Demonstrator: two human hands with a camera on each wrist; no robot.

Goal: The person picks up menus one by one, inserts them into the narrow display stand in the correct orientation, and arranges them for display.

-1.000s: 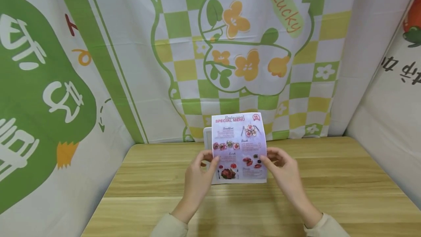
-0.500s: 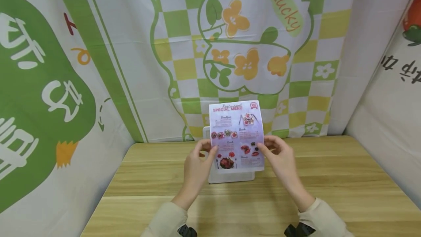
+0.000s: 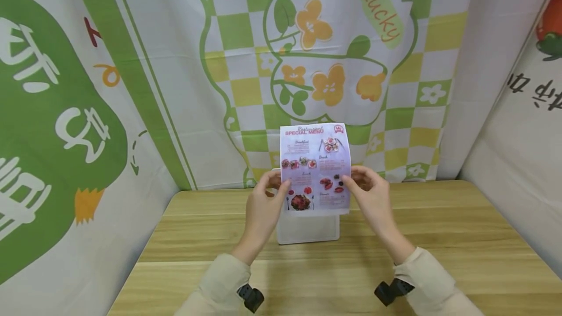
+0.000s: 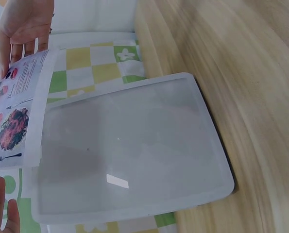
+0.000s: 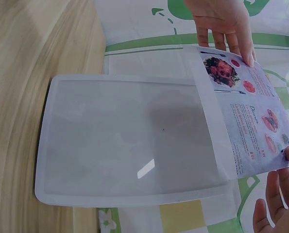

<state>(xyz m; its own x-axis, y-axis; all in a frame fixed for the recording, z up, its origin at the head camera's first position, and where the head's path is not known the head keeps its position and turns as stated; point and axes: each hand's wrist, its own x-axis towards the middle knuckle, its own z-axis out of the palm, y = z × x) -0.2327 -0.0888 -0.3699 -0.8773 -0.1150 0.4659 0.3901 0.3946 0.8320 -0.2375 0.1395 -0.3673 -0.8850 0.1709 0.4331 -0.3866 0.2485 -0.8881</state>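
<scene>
A printed menu sheet [image 3: 313, 169], headed "Restaurant Special Menu", is held upright and slightly bowed between both hands. My left hand [image 3: 265, 204] pinches its left edge, thumb in front and fingers behind. On the opposite edge my right hand [image 3: 371, 199] pinches it the same way. Behind and below the sheet stands a white-framed panel [image 3: 309, 229] on the table, its upper part mostly hidden by the menu. Both wrist views show the panel's smooth grey-white face [image 4: 129, 145] within a raised pale rim. The sheet's lower edge overlaps one end of the panel there.
The wood-grain table [image 3: 197, 243] spreads around the panel. A green-and-yellow checked cloth [image 3: 246, 67] hangs at the table's back edge, with printed cloths [image 3: 57, 126] on the left and right. Dark wrist straps [image 3: 251, 298] sit at both sleeves.
Both hands have raised the menu sheet, keeping their pinch on its edges. More of the panel's lower part now shows beneath it. The panel stays in place.
</scene>
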